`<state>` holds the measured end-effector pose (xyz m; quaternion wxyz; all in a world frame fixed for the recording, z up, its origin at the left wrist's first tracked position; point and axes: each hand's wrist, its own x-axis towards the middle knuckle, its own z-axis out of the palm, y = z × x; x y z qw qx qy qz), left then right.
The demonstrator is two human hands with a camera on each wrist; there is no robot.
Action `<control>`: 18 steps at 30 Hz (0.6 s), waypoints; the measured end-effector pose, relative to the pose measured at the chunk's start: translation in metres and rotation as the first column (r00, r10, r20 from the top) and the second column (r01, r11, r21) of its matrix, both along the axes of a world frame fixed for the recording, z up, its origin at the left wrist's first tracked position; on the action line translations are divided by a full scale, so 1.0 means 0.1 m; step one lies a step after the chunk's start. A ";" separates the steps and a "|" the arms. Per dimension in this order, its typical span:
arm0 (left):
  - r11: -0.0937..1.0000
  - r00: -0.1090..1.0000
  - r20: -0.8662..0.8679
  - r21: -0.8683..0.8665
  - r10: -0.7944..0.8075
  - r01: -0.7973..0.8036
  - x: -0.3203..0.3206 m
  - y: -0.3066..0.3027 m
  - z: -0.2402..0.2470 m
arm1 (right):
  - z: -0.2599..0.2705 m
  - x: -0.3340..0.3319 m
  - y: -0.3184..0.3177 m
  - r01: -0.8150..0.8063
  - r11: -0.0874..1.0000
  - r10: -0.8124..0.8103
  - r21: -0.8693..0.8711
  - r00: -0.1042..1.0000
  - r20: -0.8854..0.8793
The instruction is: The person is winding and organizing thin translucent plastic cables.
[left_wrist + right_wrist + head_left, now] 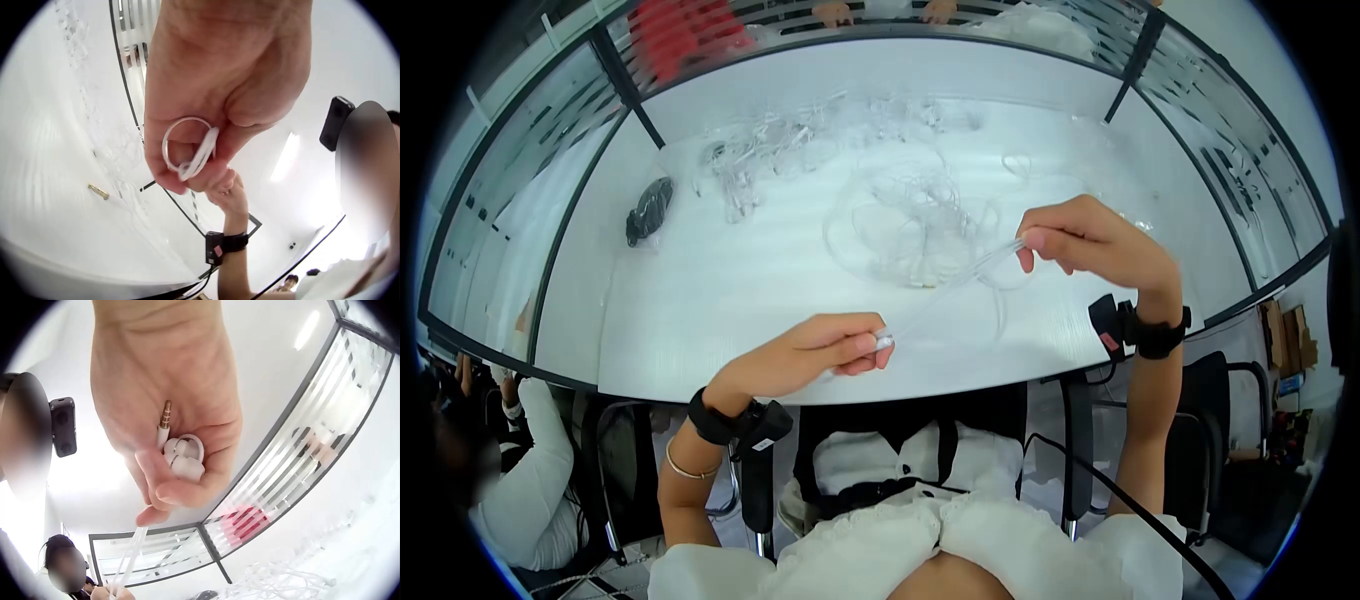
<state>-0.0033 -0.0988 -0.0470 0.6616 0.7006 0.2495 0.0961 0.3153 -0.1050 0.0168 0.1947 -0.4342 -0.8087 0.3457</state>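
White wired earphones are stretched between both hands above the white table [690, 330]. My left hand [805, 352], near the front edge, pinches one end, where the white cable loops [201, 156] under the fingers in the left wrist view. Higher and to the right, my right hand [1090, 242] grips the other end. Curled in its fingers, the right wrist view shows white earbuds [186, 464] and a gold-tipped audio plug [165, 419]. Several strands of cable [970, 272] run taut and slanting from one hand to the other.
A loose heap of clear and white cables [925, 215] lies mid-table, with more tangled cables [785, 140] toward the back. At the left is a black bundle in clear plastic [650, 210]. Low partitions [880, 70] border the back and sides.
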 end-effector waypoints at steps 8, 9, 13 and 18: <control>0.924 0.966 0.099 0.281 0.240 -0.259 0.14 0.19 -0.13 | 0.13 -0.22 -0.20 0.066 0.979 -0.073 0.193 0.997 0.027; 0.904 0.949 0.102 0.287 0.299 -0.316 0.15 0.17 -0.13 | 0.09 -0.21 -0.19 0.065 0.972 -0.072 0.226 0.997 0.026; 0.829 0.889 0.140 0.323 0.436 -0.457 0.15 0.13 -0.16 | 0.00 -0.15 -0.13 0.087 0.969 -0.101 0.230 0.994 0.050; 0.891 0.933 0.044 0.284 0.356 -0.354 0.11 0.04 0.02 | -0.08 -0.03 0.01 0.119 0.990 -0.121 0.079 0.993 0.016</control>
